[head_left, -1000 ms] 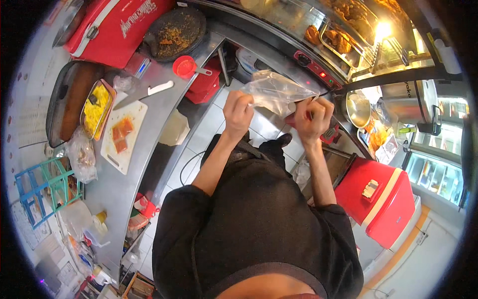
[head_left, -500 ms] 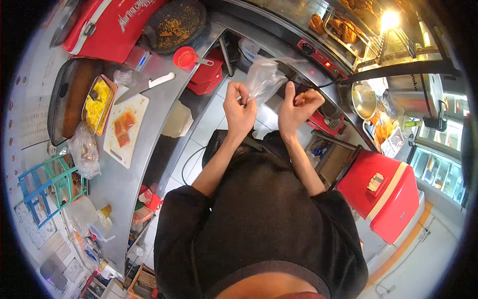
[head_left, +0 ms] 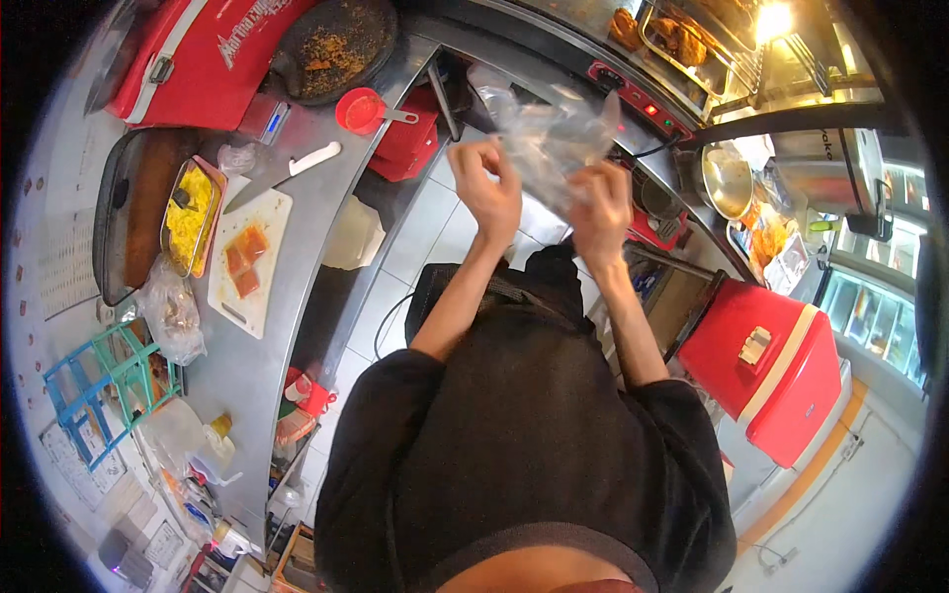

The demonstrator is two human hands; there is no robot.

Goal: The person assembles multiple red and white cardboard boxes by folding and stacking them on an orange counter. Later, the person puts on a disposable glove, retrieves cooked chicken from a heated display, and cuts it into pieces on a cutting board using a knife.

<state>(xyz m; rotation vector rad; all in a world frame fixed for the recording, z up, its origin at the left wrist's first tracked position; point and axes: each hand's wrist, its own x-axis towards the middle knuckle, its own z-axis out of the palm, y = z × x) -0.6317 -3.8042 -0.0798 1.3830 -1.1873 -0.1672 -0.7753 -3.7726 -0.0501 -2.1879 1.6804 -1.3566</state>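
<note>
A crumpled clear plastic bag [head_left: 554, 133] is held up in front of me between both hands. My left hand [head_left: 486, 188] grips its left side with fingers closed on the film. My right hand [head_left: 601, 203] pinches its right side. Both hands are raised above the tiled floor, between the steel counter [head_left: 297, 257] on my left and the appliance shelf on my right. What is inside the bag cannot be made out.
On the counter lie a white cutting board [head_left: 247, 262] with orange pieces, a knife [head_left: 282, 173], a tray of yellow food [head_left: 190, 215], a red cup [head_left: 361, 109] and a dark bowl [head_left: 336, 44]. Red cooler boxes [head_left: 776, 371] stand at my right; a lit oven [head_left: 732, 40] is at top.
Both hands have spread a little apart with the bag, which now stretches wider between them. The view has shifted slightly toward the counter.
</note>
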